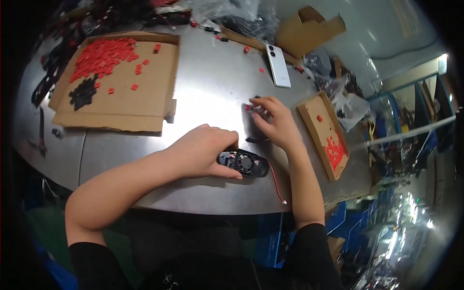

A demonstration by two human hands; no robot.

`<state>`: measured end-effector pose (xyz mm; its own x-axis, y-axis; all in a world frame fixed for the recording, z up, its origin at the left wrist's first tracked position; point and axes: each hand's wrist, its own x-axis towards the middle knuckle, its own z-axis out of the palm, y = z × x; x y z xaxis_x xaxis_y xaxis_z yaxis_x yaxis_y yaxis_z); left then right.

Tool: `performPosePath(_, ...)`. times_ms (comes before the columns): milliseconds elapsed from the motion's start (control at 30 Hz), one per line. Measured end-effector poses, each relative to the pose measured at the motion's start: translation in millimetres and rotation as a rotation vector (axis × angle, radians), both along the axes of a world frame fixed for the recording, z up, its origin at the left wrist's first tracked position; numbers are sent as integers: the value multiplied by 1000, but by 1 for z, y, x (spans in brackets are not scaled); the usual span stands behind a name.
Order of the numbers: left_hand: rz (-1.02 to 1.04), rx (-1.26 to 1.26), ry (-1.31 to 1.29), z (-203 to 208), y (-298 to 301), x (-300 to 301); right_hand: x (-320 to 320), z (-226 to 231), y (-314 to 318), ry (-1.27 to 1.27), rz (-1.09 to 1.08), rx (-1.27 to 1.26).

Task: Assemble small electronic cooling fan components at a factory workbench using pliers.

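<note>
Head view: the left hand [205, 147] grips a black fan unit [244, 164] just above the metal surface [205, 92], its thumb along the near edge and its fingers wrapped over the far side. At 1 o'clock from the unit, the right hand [278, 121] curls thumb and forefinger toward a small red piece [248, 107] over a dark part [252, 128]; blur hides whether they pinch it, so its hold cannot be told. A thin red wire [276, 186] trails from the unit's right end toward 4 or 5 o'clock, ending in a pale tip. A cardboard tray [140, 108] of red and black pieces lies at 10 o'clock, a white phone [278, 67] near 1 o'clock, and a narrower tray [325, 128] between 2 and 3. The unit looks light and stiff, likely smooth plastic that could slip under a loose grip. Its open face, with a round fan [246, 162] and exposed inner parts, seems the fragile side, so the rim along both long edges is the safest hold, thumb clear of the blades, with no pull on the wire.
</note>
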<state>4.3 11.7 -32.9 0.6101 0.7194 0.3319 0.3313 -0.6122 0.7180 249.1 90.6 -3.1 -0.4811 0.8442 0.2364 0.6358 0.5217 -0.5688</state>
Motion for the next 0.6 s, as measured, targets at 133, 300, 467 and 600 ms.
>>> performPosePath(133,-26,-73,44,8,3,5,3,-17,9,-75,-87,54)
performPosePath(300,-2,2,69,8,2,3,0,-14,3,-181,-76,64)
performPosePath(467,-5,-64,63,5,2,2,-2,-11,-1,-13,-72,-7)
performPosePath(600,-1,-57,56,6,1,3,-2,-16,0,-34,-23,37)
